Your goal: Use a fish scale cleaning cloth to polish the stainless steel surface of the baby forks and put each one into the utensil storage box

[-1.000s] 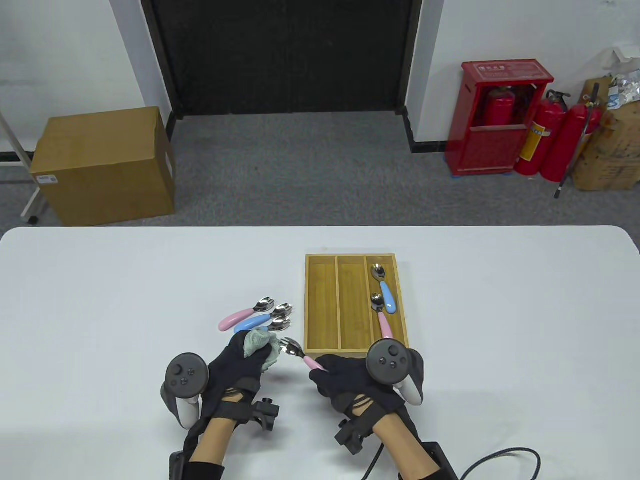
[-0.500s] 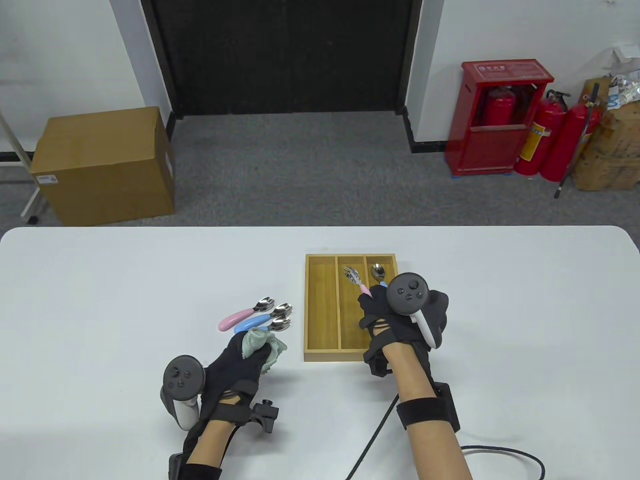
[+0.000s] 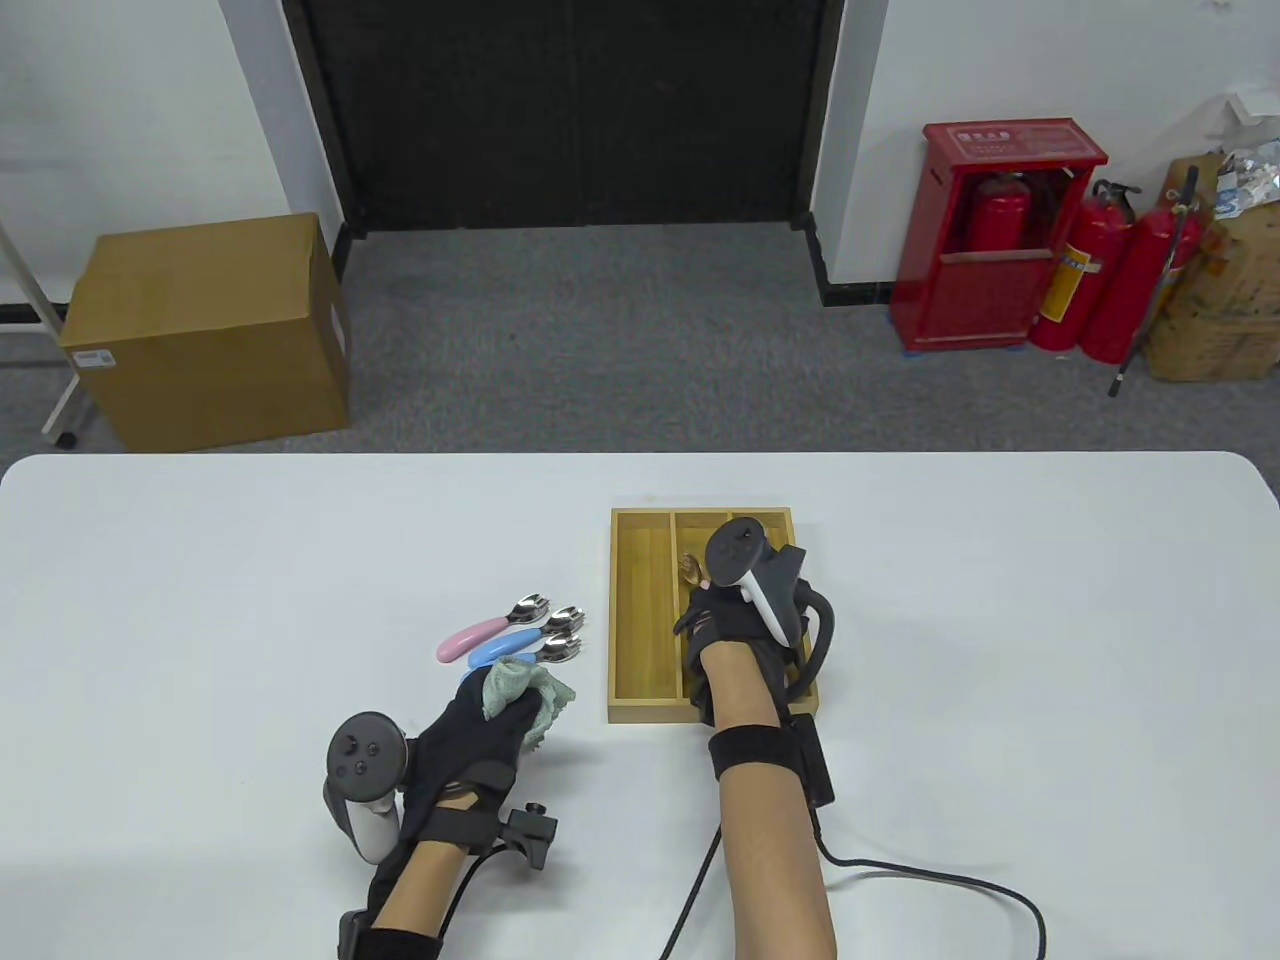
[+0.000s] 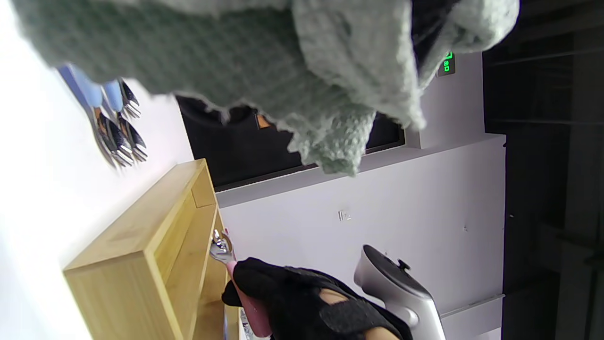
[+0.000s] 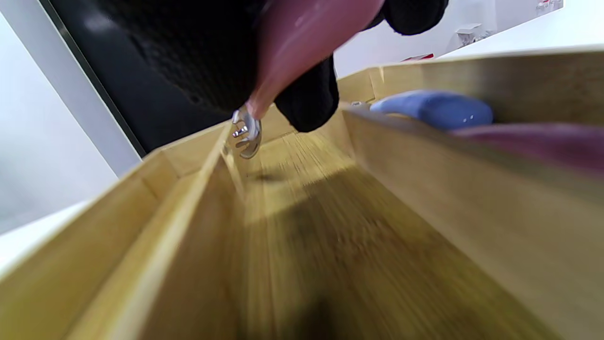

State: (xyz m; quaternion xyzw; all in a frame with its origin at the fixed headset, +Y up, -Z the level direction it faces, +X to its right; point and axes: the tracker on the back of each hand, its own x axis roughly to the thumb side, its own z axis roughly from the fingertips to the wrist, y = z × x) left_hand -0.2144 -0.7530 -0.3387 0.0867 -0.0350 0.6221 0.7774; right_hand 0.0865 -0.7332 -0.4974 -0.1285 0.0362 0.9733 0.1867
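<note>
Our right hand [image 3: 740, 625] pinches a pink fork [image 5: 302, 42] low inside the box's [image 3: 640, 610] middle slot. Our left hand [image 3: 470, 735], at 9 o'clock of the box, grips the cloth [image 3: 525, 690]. Three forks [image 3: 545, 630] wait on the counter [image 3: 200, 600].

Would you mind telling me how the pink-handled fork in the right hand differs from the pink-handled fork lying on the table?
The held pink fork is gripped by the right hand over the storage box's middle compartment; the table pink fork lies untouched on the table beside blue-handled forks. The held one hangs head-down; the other lies flat. Both have pink handles and steel heads.
</note>
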